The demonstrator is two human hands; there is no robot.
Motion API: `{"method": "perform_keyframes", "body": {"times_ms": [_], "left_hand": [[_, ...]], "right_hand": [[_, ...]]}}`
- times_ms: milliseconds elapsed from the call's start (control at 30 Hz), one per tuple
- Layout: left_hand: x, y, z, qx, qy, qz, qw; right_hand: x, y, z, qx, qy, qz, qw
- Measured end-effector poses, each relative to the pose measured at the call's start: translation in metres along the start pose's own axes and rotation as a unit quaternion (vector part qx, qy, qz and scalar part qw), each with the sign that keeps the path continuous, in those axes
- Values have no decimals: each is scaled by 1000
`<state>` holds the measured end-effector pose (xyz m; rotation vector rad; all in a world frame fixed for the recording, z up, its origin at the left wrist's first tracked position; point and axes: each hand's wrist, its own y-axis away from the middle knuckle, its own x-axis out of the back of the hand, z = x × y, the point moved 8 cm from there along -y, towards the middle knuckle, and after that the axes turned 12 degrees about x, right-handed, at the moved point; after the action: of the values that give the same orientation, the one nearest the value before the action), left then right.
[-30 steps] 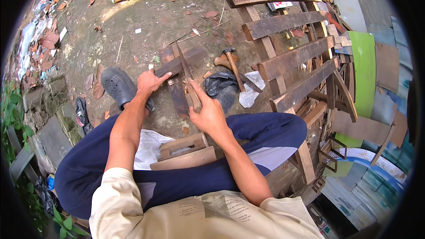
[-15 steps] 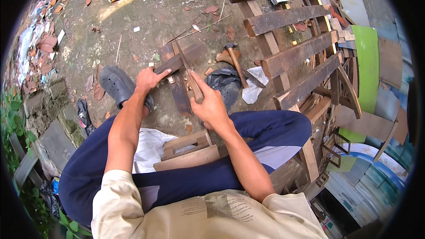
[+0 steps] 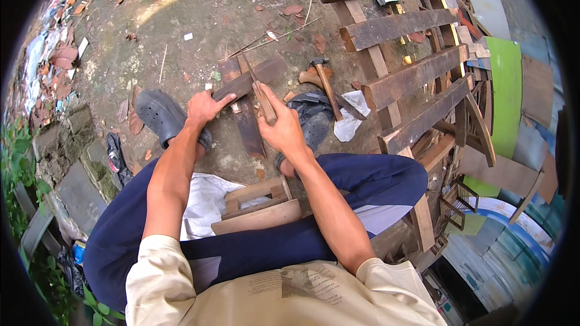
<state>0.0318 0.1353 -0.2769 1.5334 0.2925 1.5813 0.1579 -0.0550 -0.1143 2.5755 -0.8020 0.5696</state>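
My left hand (image 3: 204,107) grips the left end of a short dark wooden board (image 3: 257,78), thumb laid along it. That board lies crosswise over a second dark plank (image 3: 248,125) on the ground. My right hand (image 3: 281,122) is closed round the wooden handle of what looks like a hand saw (image 3: 263,98), its teeth too small to see. The narrow, tapering blade slants away from me across the upper board, near its middle. To the right lies a hammer (image 3: 327,89) with a wooden handle, beside a black plastic bag (image 3: 307,104).
A slatted wooden frame (image 3: 417,78) stands along the right, with scrap boards beyond it. A small wooden box-like piece (image 3: 257,208) rests between my legs on white sheeting (image 3: 202,205). Dry leaves and litter lie at the left, near a broken block (image 3: 63,133).
The view has shifted slightly. My right hand and the saw have moved only a little against the board; my left hand still holds the board's end.
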Motion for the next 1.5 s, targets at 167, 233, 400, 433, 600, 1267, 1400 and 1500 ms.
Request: {"method": "perform_keyframes", "body": {"times_ms": [167,233,400,433,600,1267,1400,1500], "left_hand": [[1,0,-17,21,-2,26,999],[-1,-2,-17,19,2,15,1000],[3,-3,-11,18,-4,14,1000],[2,-4,-8,9,2,0,1000],[0,1,-10,24,6,27,999],[3,0,-16,39,-5,0,999],[-5,4,3,15,-3,-1,1000],[4,-2,-4,21,-9,3,1000]], "right_hand": [[20,79,-33,6,7,-18,1000],[44,137,-60,31,3,-6,999],[20,73,-25,17,-12,-4,1000],[3,21,-4,6,-2,-5,1000],[0,33,-17,27,22,18,999],[46,151,-61,18,-4,-33,999],[-3,-11,16,-63,-31,-53,996],[-9,-13,12,-34,19,8,999]]}}
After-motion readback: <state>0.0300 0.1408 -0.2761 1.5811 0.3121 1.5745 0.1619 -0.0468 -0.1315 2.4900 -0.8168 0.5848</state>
